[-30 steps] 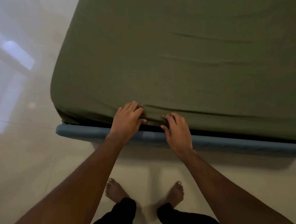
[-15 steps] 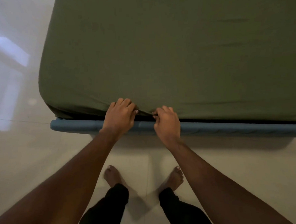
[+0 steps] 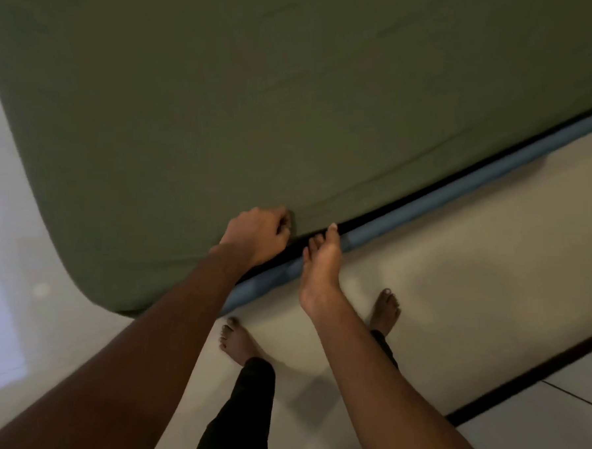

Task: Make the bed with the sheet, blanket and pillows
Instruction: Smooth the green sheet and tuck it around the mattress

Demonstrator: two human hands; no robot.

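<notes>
Olive-green sheet (image 3: 281,105) lies stretched over the mattress, mostly smooth, with faint creases near the long edge and the rounded near corner covered. Left hand (image 3: 257,235): grip clenched, fingers curled into the sheet's lower edge just above the blue bed frame (image 3: 457,188). Right hand (image 3: 320,260): grip released, fingers extended, tips reaching into the dark gap between mattress and frame, just beside the left hand. Whether the fingertips touch fabric cannot be told. The person stands on the pale tiled floor (image 3: 462,284) in black trousers (image 3: 243,416), bare feet close to the frame.
</notes>
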